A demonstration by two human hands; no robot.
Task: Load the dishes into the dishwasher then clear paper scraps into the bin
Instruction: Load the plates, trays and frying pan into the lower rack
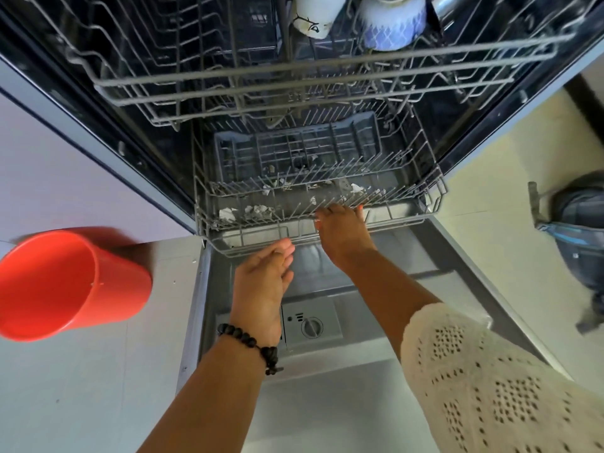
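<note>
The lower rack (327,204) in front of me carries torn paper scraps (258,211) strewn among its tines, with a cutlery basket (294,148) at 12 o'clock; the floor (81,387) bears a red bin (72,282) at my 9 o'clock; the upper rack (294,76) holds two cups (392,24).

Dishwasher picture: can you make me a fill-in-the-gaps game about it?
1. The bucket on the floor beside the dishwasher is ____ in colour.
2. The paper scraps lie in the ____ rack.
3. The beaded bracelet is on the ____ wrist.
4. The right hand reaches into the rack; the left hand holds ____.

Missing words: red; lower; left; nothing
</note>
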